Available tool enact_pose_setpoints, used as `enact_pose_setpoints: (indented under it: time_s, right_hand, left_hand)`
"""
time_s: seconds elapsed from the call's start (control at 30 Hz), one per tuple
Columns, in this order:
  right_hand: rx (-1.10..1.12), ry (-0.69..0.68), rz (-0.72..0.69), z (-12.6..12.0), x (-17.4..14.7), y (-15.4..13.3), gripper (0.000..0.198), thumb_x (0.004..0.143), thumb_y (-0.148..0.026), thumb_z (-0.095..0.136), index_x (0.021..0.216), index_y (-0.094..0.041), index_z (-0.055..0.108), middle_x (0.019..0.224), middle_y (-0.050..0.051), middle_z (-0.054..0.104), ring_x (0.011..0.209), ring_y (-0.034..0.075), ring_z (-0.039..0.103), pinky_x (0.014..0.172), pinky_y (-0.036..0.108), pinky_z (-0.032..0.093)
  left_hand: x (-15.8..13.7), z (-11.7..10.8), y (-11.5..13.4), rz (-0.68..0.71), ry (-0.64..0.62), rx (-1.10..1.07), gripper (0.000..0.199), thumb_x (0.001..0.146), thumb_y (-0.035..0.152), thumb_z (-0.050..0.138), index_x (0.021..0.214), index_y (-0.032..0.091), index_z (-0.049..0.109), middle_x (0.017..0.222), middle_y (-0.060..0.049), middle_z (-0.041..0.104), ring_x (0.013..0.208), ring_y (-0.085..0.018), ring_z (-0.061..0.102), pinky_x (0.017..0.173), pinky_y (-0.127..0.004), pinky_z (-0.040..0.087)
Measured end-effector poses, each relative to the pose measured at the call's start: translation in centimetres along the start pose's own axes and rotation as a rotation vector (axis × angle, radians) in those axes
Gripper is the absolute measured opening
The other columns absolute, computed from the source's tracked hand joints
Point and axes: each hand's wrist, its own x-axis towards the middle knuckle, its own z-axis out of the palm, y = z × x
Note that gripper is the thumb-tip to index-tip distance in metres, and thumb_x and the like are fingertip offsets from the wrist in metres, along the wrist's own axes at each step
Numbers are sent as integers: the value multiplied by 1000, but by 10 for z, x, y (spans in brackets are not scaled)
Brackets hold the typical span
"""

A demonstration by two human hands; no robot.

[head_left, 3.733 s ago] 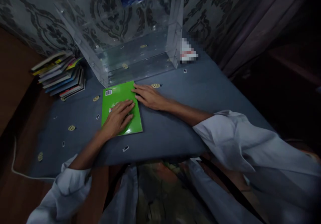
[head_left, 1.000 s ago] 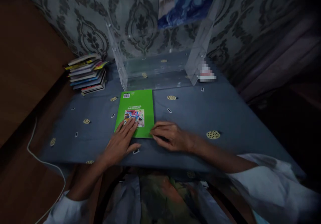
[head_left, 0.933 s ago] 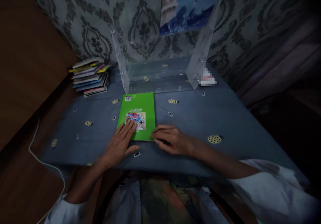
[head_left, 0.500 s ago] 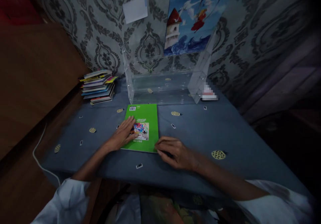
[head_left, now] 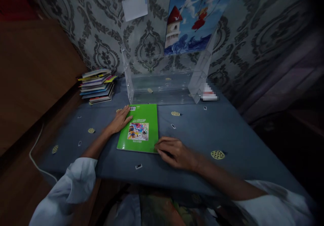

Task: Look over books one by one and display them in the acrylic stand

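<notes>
A green book with a small colourful picture, a barcode and upside-down lettering lies flat on the table. My left hand rests along its upper left edge, fingers stretched out and the thumb over the cover. At the lower right corner, my right hand is closed, its fingers and thumb together on that corner. Behind the book stands a clear acrylic rack with see-through side panels.
A stack of books stands at the table's back left. A blurred-out white item lies right of the rack. The table has a blue-grey patterned cloth. A poster and a white card hang on the wall.
My left hand has slid from the middle of the cover up and left to the book's upper left edge, uncovering the picture. The right hand stays at the lower right corner.
</notes>
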Motion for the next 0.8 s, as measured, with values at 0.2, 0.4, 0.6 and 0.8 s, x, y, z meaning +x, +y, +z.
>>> enact_pose_setpoints:
  time_s: [0.2,0.4,0.6,0.8]
  right_hand:
    - [9,16,-15,2,-1,1,18,97,-13,47,91,-18,63,80,7,70,80,18,67,73,30,57]
    - [-2,27,-20,2,0,2,17,96,-12,48,89,-18,62,77,6,70,78,17,66,71,29,57]
    - [4,46,-9,4,0,1,19,97,-12,48,86,-18,62,77,6,69,75,17,65,70,29,56]
    - [13,34,-8,3,0,1,19,98,-14,47,89,-17,63,77,6,68,77,17,65,70,28,55]
  left_hand:
    - [-45,-7,12,52,-14,21,59,105,47,31,154,16,35,161,-15,33,152,-24,26,122,-50,26]
    - [-112,-16,39,137,-14,17,56,104,32,38,158,24,26,161,-11,35,151,-22,27,121,-48,30]
    - [-165,-25,62,180,-15,46,62,103,25,42,160,28,17,159,-10,39,149,-22,32,120,-48,34]
    - [-158,-27,62,152,-5,62,56,103,25,44,157,27,30,155,-10,46,146,-21,39,119,-47,36]
